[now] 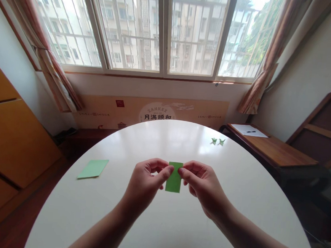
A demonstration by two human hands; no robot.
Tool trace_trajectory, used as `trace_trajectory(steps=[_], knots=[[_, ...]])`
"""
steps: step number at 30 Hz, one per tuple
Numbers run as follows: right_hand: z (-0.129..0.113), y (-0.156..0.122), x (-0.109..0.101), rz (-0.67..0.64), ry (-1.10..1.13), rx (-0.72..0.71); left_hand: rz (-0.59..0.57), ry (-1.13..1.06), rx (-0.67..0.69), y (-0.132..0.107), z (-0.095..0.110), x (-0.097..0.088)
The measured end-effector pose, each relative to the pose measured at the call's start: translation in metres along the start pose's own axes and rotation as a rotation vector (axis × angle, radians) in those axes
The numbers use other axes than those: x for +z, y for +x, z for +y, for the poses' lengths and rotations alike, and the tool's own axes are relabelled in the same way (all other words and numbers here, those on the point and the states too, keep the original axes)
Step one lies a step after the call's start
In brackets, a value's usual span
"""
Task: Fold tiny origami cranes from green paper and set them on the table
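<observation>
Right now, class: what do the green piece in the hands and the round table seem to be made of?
Green piece: likely thin matte paper, flat with crisp edges, pinched between left hand and right hand. Round table: glossy white top, perhaps lacquer or laminate; it mirrors the window light.

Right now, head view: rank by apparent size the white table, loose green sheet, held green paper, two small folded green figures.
1. white table
2. loose green sheet
3. held green paper, nearer the camera, so the order with the sheet is unsure
4. folded green figures, alike
</observation>
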State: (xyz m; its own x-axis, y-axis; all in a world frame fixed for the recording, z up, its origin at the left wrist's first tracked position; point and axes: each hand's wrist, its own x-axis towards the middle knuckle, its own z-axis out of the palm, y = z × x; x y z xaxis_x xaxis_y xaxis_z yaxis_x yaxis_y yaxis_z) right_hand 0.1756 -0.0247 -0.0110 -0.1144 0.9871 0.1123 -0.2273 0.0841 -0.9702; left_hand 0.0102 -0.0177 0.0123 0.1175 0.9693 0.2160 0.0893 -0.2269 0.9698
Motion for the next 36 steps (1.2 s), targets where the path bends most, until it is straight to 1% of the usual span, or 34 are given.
trace_trajectory(steps=[6, 16, 21, 26, 28, 32, 34, 36], knots=[[0.001, -0.001, -0.001, -0.009, -0.022, 0.004, 0.012, -0.032, 0.014, 0.002, -0.008, -0.003], [0.003, 0.003, -0.001, 0.035, -0.037, -0.002, -0.019, 0.044, 0.019, 0.003, -0.009, -0.004], [0.004, 0.002, -0.001, 0.063, -0.026, -0.017, -0.007, 0.009, 0.020, 0.003, -0.010, -0.002], [0.002, 0.002, -0.002, 0.038, -0.051, -0.010, -0.005, 0.035, 0.031, 0.004, -0.009, -0.004], [0.002, 0.004, -0.003, 0.002, -0.080, -0.021, -0.027, 0.076, 0.030, 0.004, -0.009, -0.005], [0.004, 0.007, -0.007, -0.072, -0.174, -0.055, -0.114, 0.191, 0.020, 0.006, -0.009, -0.008], [0.004, 0.009, -0.008, -0.064, -0.174, -0.052, -0.130, 0.205, 0.022, 0.007, -0.010, -0.008], [0.005, 0.010, -0.008, -0.028, -0.140, -0.049, -0.137, 0.202, 0.022, 0.007, -0.012, -0.008]])
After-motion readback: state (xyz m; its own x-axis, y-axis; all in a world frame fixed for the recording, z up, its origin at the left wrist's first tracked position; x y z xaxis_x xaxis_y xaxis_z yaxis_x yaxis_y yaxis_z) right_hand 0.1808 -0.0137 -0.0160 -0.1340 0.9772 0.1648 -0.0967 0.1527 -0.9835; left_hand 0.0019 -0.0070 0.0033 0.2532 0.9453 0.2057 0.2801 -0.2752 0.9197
